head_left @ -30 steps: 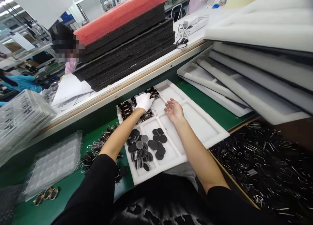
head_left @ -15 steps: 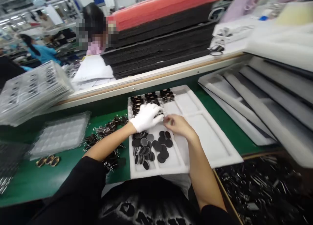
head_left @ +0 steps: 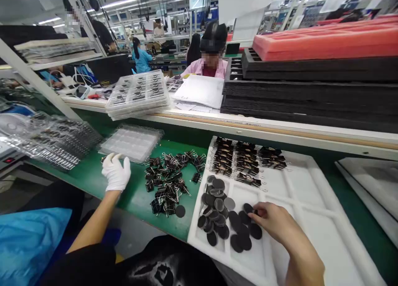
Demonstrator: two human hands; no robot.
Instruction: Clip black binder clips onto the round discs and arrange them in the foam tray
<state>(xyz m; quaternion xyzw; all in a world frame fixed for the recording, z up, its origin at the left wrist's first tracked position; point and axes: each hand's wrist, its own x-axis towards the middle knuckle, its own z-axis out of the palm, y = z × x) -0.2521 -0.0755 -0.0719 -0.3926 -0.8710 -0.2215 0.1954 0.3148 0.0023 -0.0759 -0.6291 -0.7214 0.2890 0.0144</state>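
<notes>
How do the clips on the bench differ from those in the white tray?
The bench clips lie in a loose, jumbled heap on the green bench; the tray clips sit in packed columns in the white tray. Gold-brown pieces show among the tray clips, none among the bench clips. Both have black bodies and silvery wire handles.

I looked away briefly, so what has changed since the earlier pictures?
The gloved left hand has left the white tray, moving left to beside the clear tray. The bare right hand has moved to the black discs; whether it grips one is unclear. The clips in the white tray look unchanged.
</notes>
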